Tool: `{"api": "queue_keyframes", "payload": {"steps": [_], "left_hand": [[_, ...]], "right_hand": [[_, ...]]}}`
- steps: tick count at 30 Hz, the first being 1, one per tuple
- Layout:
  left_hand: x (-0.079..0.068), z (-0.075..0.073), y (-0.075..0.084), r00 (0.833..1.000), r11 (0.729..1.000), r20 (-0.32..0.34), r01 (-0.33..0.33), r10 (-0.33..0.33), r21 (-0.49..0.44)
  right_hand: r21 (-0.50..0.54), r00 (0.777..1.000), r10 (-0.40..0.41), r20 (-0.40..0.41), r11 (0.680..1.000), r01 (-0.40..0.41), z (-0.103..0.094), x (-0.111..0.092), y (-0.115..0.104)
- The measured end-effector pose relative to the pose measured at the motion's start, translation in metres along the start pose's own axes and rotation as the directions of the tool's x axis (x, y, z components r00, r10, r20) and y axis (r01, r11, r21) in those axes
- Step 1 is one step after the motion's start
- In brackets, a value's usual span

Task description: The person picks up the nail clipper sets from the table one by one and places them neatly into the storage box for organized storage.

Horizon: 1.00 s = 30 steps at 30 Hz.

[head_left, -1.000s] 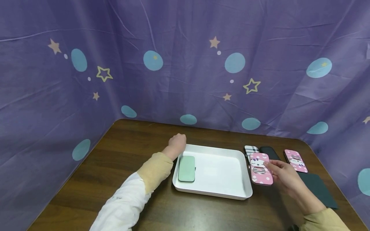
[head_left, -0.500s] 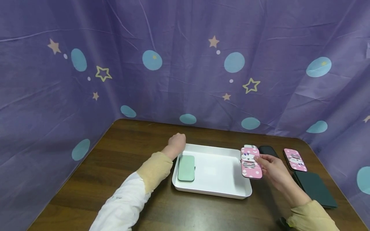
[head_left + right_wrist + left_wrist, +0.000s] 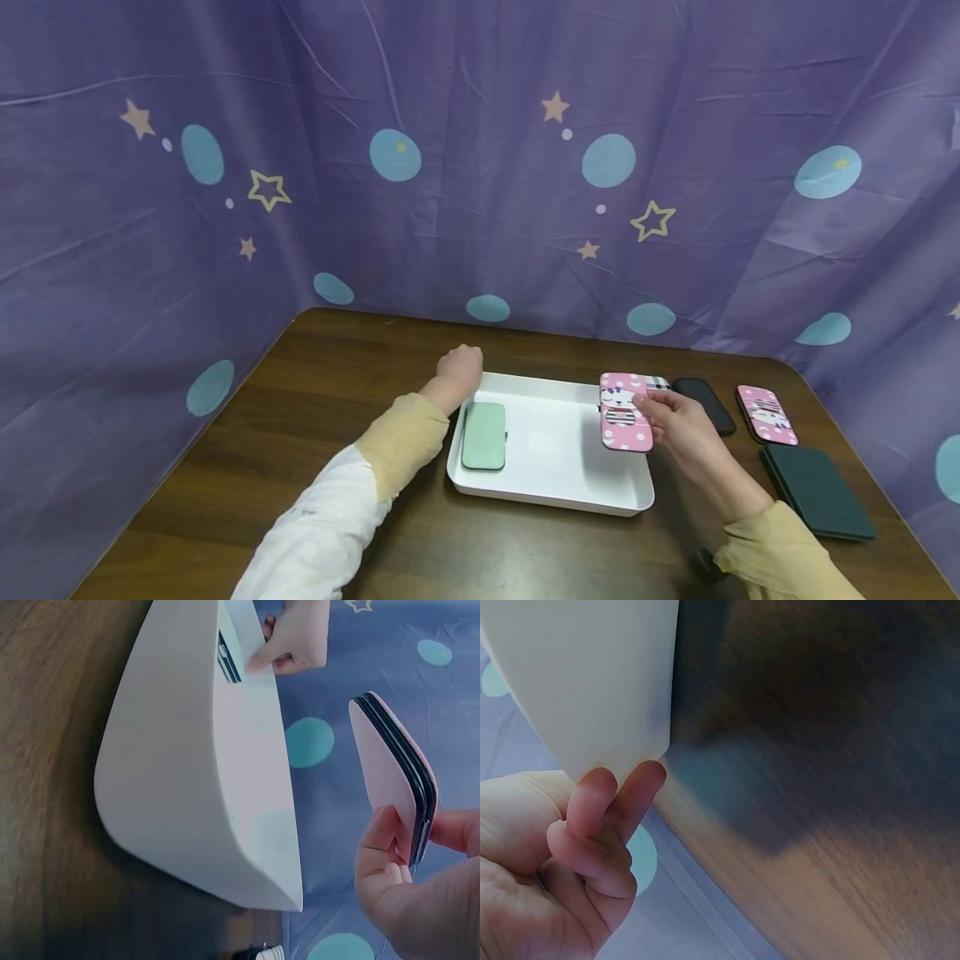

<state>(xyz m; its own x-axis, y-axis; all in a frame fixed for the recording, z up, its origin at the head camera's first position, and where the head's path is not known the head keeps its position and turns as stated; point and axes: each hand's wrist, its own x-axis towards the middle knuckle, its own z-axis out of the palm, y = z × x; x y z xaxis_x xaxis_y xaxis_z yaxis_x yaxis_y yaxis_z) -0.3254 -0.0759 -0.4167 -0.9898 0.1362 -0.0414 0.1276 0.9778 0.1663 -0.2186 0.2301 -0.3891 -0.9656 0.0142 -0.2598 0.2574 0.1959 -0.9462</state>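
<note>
The pink case [image 3: 622,425] is pinched between the thumb and fingers of the right hand [image 3: 686,429], held above the right end of the white tray [image 3: 555,450]. Its printed face is shown in the head view, its dark edge and plain pink back only in the right wrist view. The tray is gripped at its far left corner by the left hand [image 3: 459,375], whose bent fingertips, hidden from the head, are seen touching the wall in the left wrist view.
</note>
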Motion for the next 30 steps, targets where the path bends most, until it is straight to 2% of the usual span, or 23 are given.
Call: {"api": "queue_keyframes", "payload": {"steps": [10,18,30], "left_hand": [[0.000,0.000,-0.001,1.000,1.000,-0.015,-0.002,0.002,0.006],[0.001,0.000,-0.001,1.000,1.000,-0.007,0.003,-0.003,0.002],[0.001,-0.001,0.000,1.000,1.000,-0.012,0.006,-0.006,0.003]], "right_hand": [[0.005,1.000,-0.017,0.007,1.000,0.017,0.024,0.008,-0.006],[0.019,0.999,-0.031,0.009,0.999,0.030,0.045,0.015,-0.001],[0.062,0.999,-0.032,0.018,0.998,0.030,0.064,0.025,0.009]]}}
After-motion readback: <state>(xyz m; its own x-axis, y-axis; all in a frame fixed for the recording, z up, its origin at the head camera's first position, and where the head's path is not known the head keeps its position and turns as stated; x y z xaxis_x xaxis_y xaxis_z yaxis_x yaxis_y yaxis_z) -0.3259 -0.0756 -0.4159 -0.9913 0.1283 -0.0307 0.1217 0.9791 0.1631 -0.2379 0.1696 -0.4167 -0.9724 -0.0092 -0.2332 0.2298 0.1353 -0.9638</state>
